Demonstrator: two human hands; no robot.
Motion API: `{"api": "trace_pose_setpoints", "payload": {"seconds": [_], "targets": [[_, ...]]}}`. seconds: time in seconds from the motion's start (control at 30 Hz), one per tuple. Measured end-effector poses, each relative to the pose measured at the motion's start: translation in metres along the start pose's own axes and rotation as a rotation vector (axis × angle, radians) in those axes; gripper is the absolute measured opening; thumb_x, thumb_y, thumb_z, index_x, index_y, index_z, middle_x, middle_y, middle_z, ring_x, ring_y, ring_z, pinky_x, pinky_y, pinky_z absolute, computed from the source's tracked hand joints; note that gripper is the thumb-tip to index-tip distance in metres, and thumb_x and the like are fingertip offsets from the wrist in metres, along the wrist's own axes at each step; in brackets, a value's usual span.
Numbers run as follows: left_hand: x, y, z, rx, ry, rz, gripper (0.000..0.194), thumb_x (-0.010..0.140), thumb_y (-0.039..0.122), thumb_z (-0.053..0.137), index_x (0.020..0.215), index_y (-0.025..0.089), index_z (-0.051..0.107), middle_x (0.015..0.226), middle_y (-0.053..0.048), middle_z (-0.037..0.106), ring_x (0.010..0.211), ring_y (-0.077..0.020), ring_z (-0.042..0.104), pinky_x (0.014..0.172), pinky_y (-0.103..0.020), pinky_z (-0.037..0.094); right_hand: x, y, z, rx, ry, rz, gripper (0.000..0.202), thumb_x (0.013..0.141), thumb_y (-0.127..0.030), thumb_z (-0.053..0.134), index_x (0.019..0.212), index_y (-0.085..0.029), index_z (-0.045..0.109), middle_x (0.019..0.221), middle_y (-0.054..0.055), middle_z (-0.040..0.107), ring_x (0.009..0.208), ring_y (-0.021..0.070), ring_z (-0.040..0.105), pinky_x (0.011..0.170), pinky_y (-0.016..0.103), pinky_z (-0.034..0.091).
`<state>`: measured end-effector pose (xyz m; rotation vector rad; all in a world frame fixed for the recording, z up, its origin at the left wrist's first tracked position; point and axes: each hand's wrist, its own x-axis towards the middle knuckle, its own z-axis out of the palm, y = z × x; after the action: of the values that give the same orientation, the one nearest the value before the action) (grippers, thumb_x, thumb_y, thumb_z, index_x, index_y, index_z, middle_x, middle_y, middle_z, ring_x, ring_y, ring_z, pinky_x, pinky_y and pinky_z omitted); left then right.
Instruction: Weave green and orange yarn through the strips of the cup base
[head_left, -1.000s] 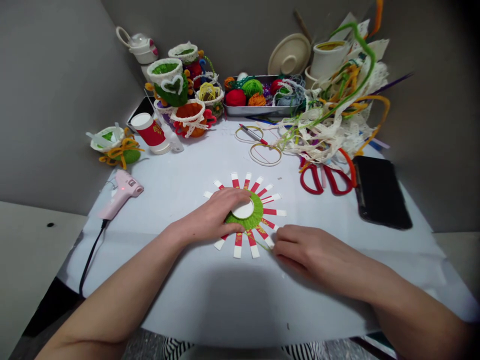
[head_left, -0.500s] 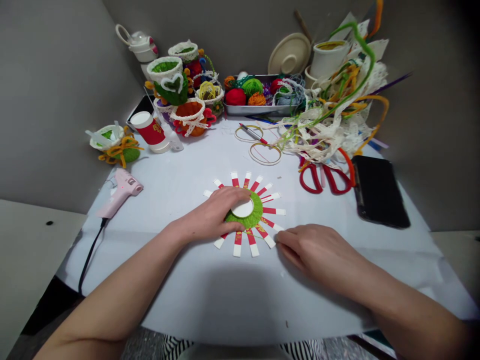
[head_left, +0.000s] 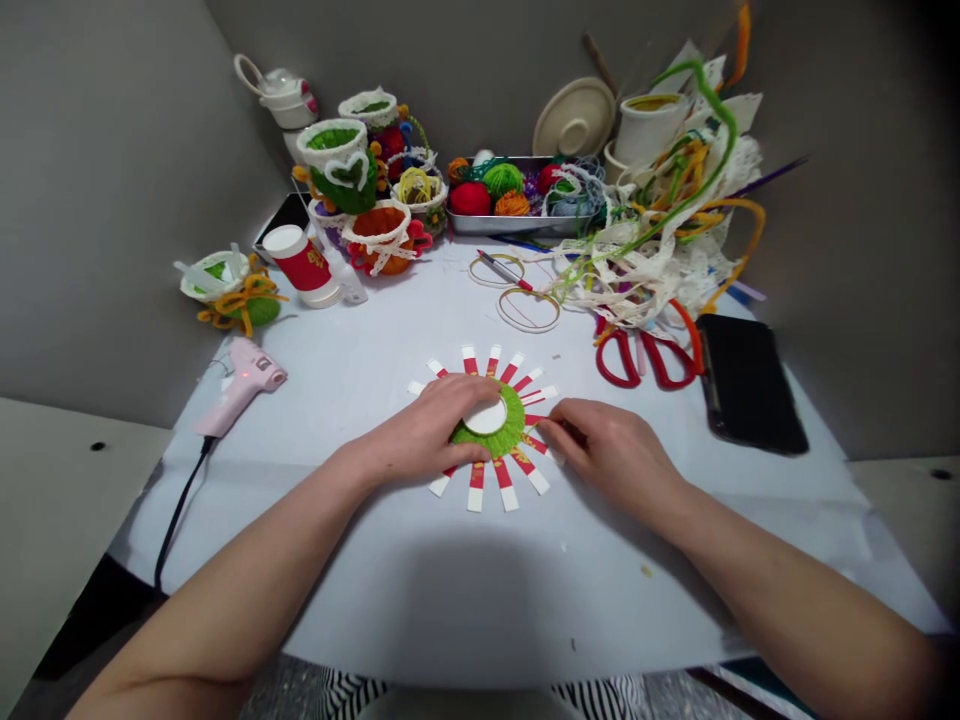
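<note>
A paper cup (head_left: pixel 486 416) lies in front of me, its side cut into red and white strips that spread out flat like rays. Green yarn (head_left: pixel 513 424) is wound between the strips in a ring around the white base. My left hand (head_left: pixel 427 428) grips the cup from the left, fingers over the far side of the ring and thumb on the near side. At the right-hand strips my right hand (head_left: pixel 616 445) is closed in a pinch on the thin loose end of the green yarn, close to the ring.
A pink glue gun (head_left: pixel 244 385) with a black cord lies left. Red-handled scissors (head_left: pixel 656 360) and a black phone (head_left: pixel 752 385) lie right, near a heap of lace (head_left: pixel 630 285). Behind are a tray (head_left: pixel 517 226) of yarn balls, decorated cups (head_left: pixel 380 240) and a pen (head_left: pixel 506 270).
My right hand has moved up and slightly left, from the lower right strip ends to the strips on the right, bringing the yarn along. My left hand has stayed on the cup.
</note>
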<state>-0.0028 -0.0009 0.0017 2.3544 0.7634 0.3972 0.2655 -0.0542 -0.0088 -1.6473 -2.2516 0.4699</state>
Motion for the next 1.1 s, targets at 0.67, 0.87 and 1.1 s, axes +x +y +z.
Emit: {"api": "trace_pose_setpoints", "payload": {"seconds": [0.67, 0.87, 1.1], "targets": [[-0.004, 0.008, -0.007, 0.106, 0.068, 0.027, 0.047, 0.1, 0.015, 0.057, 0.144, 0.025, 0.046, 0.145, -0.013, 0.06, 0.136, -0.0314, 0.053, 0.116, -0.056, 0.042, -0.007, -0.003, -0.007, 0.141, -0.023, -0.245, 0.024, 0.11, -0.03, 0.05, 0.103, -0.019, 0.07, 0.094, 0.007, 0.067, 0.084, 0.0194, 0.065, 0.074, 0.031, 0.048], [-0.005, 0.007, -0.01, 0.094, -0.04, 0.028, 0.044, 0.099, 0.006, 0.047, 0.136, 0.028, 0.054, 0.155, -0.008, 0.057, 0.145, -0.0299, 0.048, 0.118, -0.058, 0.039, -0.012, -0.005, -0.006, 0.168, -0.034, -0.331, 0.023, 0.109, -0.024, 0.049, 0.104, -0.018, 0.07, 0.1, 0.007, 0.065, 0.083, 0.0182, 0.064, 0.072, 0.03, 0.051], [-0.002, 0.009, -0.007, 0.047, -0.035, 0.009, 0.049, 0.096, 0.031, 0.072, 0.14, 0.026, 0.051, 0.156, -0.013, 0.055, 0.144, -0.0346, 0.048, 0.119, -0.06, 0.038, -0.013, -0.002, -0.008, 0.11, -0.07, -0.341, 0.022, 0.108, -0.022, 0.049, 0.099, -0.019, 0.069, 0.094, 0.006, 0.068, 0.084, 0.0191, 0.064, 0.074, 0.031, 0.051]]}}
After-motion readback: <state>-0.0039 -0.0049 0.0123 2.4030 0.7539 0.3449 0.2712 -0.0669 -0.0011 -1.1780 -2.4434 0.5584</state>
